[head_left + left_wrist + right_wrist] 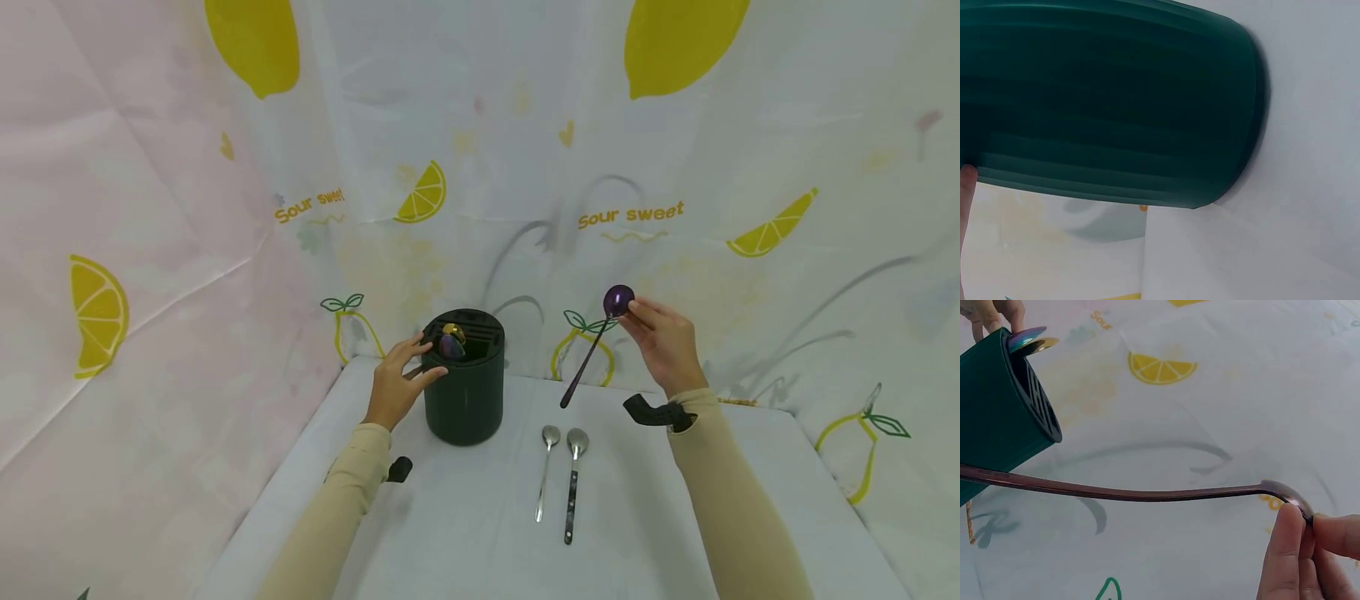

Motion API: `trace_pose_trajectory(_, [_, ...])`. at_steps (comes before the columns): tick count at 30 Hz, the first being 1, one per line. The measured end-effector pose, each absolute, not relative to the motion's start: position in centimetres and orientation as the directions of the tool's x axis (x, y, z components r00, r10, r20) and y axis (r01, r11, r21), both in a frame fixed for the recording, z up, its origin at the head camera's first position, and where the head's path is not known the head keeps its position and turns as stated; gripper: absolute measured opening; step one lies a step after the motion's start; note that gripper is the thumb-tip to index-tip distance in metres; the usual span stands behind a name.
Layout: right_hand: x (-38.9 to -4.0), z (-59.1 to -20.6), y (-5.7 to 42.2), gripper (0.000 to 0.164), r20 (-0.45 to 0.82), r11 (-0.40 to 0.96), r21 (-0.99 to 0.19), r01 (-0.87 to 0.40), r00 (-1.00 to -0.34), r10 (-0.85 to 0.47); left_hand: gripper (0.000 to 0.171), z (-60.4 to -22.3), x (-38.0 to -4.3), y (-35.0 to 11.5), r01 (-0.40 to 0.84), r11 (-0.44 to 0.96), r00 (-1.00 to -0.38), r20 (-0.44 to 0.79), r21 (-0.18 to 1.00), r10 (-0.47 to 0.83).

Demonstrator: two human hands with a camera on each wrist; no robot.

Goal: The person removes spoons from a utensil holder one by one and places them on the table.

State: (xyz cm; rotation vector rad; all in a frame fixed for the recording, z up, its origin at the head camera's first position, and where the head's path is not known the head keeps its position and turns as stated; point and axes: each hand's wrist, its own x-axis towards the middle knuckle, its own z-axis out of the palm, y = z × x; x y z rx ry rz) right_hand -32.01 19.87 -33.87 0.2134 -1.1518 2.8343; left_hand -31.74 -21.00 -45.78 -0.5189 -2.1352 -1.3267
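Observation:
My right hand (666, 343) pinches a dark purple spoon (584, 365) by the edge of its round bowl. Its long thin handle slants down and to the left, above the table. In the right wrist view, thumb and fingertips meet on the bowl of the spoon (1129, 494). My left hand (395, 383) grips the upper left side of a dark green utensil holder (464, 404), thumb in front and fingers at the rim. A gold spoon (454, 331) and a purple-blue spoon (452, 347) stand in it with bowls up; their handles are hidden inside.
On the white table (480, 533) lie a slim silver spoon (551, 436) and a spoon with a dark speckled handle (572, 492), side by side, right of the holder. A lemon-printed cloth (480, 167) hangs behind the table's back edge.

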Motion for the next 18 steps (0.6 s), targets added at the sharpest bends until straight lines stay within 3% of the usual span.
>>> trace_pose_trajectory(7, [-31.9, -35.8, 21.1, 0.017, 0.069, -0.723, -0.691, -0.026, -0.997, -0.030, 0.050, -45.8, -31.6, -21.0, 0.571, 0.438, -0.780, 0.626, 0.694, 0.026])
trace_pose_trajectory(18, [-31.5, -38.5, 22.9, 0.024, 0.030, -0.683, -0.729, 0.057, -0.993, -0.114, 0.050, -45.9, -31.9, -21.1, 0.588, 0.445, -0.765, 0.643, 0.676, 0.034])
